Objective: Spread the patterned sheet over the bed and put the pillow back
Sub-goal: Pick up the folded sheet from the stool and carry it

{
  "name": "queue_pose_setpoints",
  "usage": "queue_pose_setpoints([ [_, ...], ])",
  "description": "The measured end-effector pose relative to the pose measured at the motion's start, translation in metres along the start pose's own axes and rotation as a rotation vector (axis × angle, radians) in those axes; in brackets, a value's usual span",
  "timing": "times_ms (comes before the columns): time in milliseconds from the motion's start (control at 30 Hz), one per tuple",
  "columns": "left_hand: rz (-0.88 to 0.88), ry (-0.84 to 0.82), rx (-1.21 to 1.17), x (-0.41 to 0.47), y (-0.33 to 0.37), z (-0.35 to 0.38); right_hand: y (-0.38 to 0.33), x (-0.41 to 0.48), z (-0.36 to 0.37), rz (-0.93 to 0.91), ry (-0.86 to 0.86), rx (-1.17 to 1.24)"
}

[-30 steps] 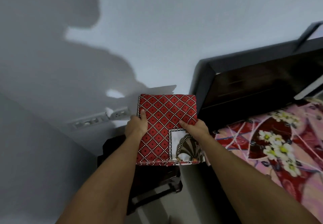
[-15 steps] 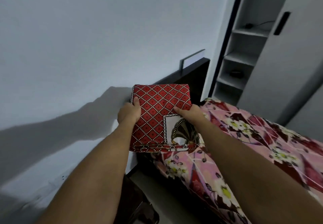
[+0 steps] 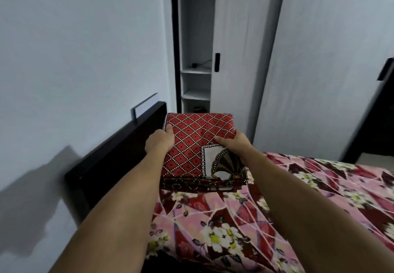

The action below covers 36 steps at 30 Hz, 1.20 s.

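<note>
A folded patterned sheet (image 3: 198, 145), red with a white-dotted diamond grid and a white panel with a dark fan motif, is held flat above the bed's near corner. My left hand (image 3: 160, 142) grips its left edge with the thumb on top. My right hand (image 3: 233, 145) grips its right side, thumb on top and fingers underneath. The bed (image 3: 277, 219) below carries a pink and maroon floral cover. No pillow is in view.
A dark headboard (image 3: 119, 151) runs along the white wall on the left, with a pale flat object (image 3: 146, 107) on its top. Behind the bed stand open white shelves (image 3: 196, 81) and white wardrobe doors (image 3: 319, 70) with dark handles.
I have turned right, carrying the folded sheet from beside the headboard to over the bed's corner. Both hands keep the same grip. The wardrobe has come into full view.
</note>
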State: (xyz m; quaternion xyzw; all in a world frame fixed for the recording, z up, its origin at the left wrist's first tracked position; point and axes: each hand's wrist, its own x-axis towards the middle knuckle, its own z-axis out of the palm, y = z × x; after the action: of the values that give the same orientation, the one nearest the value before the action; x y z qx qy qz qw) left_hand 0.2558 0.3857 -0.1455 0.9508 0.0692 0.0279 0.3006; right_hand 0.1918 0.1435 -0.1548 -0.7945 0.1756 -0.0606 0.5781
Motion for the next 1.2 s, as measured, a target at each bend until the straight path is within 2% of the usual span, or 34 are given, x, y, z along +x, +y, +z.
queue_pose_setpoints([
  [400, 0.309, -0.231, 0.012, -0.127, 0.245, 0.125, 0.069, -0.064, -0.283, 0.053, 0.374, -0.008],
  [733, 0.529, -0.390, 0.042, -0.275, 0.411, 0.228, 0.143, -0.174, -0.486, 0.162, 0.662, 0.011],
  [900, 0.609, -0.504, 0.032, -0.361, 0.467, 0.268, 0.172, -0.246, -0.555, 0.188, 0.797, 0.037],
  [1200, 0.832, -0.604, 0.017, -0.462, 0.548, 0.325, 0.216, -0.328, -0.640, 0.256, 1.017, 0.105],
])
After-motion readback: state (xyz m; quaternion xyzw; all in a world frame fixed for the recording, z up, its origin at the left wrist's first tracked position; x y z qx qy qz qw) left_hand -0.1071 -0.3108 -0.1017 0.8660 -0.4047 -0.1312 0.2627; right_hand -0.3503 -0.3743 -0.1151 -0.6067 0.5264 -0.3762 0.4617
